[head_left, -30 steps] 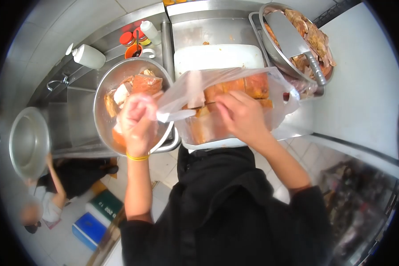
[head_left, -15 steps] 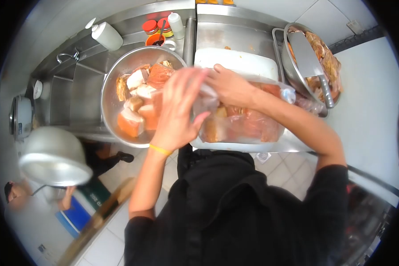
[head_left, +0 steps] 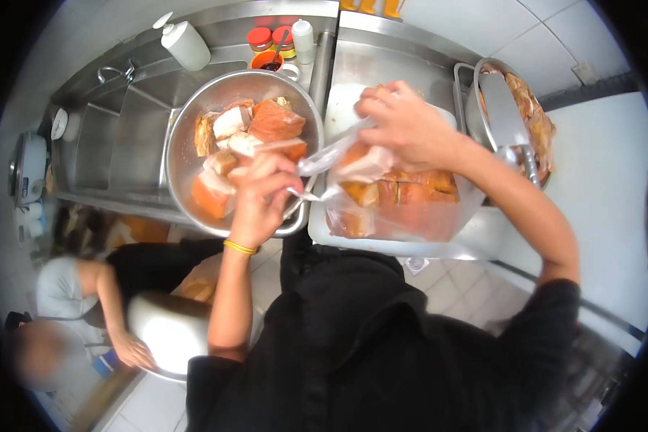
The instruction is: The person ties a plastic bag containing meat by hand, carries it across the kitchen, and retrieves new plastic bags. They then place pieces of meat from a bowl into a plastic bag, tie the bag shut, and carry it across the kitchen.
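A clear plastic bag (head_left: 439, 223) holding reddish-brown chunks of meat (head_left: 403, 193) lies on a white board or tray (head_left: 342, 104). My left hand (head_left: 259, 205) pinches the near-left edge of the bag's mouth, over the rim of a large steel bowl (head_left: 178, 169). My right hand (head_left: 414, 133) grips the other side of the mouth above the meat, fingers curled. Between the two hands the plastic is stretched and parted. Inside the bowl sit several meat chunks (head_left: 277, 121), some with pale fatty sides.
To the right, a cleaver (head_left: 502, 115) rests across another steel bowl (head_left: 486, 72) of meat. A sink (head_left: 137, 144), pump bottle (head_left: 185, 45), red-lidded jars (head_left: 260, 39) and squeeze bottle (head_left: 303, 39) are at the left. A co-worker (head_left: 68, 288) holds a metal bowl (head_left: 167, 331) at lower left.
My hands have moved apart, my left lower and leftward, my right to the right, spreading the bag's mouth. The co-worker has brought the metal bowl lower and to the right.
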The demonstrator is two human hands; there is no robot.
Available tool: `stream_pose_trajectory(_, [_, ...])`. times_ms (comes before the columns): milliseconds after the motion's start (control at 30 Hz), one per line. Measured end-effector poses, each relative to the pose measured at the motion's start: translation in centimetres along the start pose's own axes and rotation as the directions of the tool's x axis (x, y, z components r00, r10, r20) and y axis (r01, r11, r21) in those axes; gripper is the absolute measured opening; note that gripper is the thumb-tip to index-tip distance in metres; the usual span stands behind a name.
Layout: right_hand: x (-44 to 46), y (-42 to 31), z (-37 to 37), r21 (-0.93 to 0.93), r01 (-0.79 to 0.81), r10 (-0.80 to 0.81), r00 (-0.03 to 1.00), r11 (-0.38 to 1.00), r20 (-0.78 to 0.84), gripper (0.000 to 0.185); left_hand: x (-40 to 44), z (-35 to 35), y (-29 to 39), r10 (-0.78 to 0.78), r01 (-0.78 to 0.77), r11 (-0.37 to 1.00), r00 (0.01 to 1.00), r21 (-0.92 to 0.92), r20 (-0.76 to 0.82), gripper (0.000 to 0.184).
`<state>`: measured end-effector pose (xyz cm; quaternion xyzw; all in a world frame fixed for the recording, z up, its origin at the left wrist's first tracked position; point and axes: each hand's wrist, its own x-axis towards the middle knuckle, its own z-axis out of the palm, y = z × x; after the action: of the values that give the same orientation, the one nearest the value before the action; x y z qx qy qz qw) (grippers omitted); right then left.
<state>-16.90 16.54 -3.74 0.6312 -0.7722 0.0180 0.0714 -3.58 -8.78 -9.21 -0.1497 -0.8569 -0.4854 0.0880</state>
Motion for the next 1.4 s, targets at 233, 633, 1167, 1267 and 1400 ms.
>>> stream_pose_trajectory(233, [0.8, 0.1, -8.2, 0.508, -0.254, 0.254, 0.965, 0.823, 0.071, 0.044, -0.5, 3.0, -1.9, -0.063, 0.053, 0.984, 0.997, -0.169, -0.052, 0.017])
stream_pose_trajectory(633, [15.4, -2.7, 6.7, 0.298, 0.098, 0.026, 0.921, 0.949, -0.388, 0.035, -0.8, 1.8, 0.1, -0.041, 0.03, 0.998, 0.977, 0.057, 0.209, 0.021])
stream_pose_trajectory(1167, [-2.5, -13.3, 4.2, 0.404, -0.512, 0.531, 0.844, 0.758, 0.074, 0.056, 2.4, -1.1, 4.2, 0.3, -0.306, 0.949, 0.95, 0.07, 0.091, 0.018])
stream_pose_trajectory(1267, [-2.4, -13.2, 7.3, 0.382, -0.501, 0.535, 0.845, 0.777, 0.02, 0.054, 1.0, -0.6, 2.7, 0.221, -0.229, 0.972, 0.967, 0.05, 0.123, 0.016])
stream_pose_trajectory(1400, [-2.9, -12.2, 5.8, 0.636, -0.554, 0.669, 0.739, 0.538, 0.077, 0.046, -1.1, -0.8, -0.1, 0.096, -0.096, 0.994, 0.995, 0.053, -0.003, 0.018])
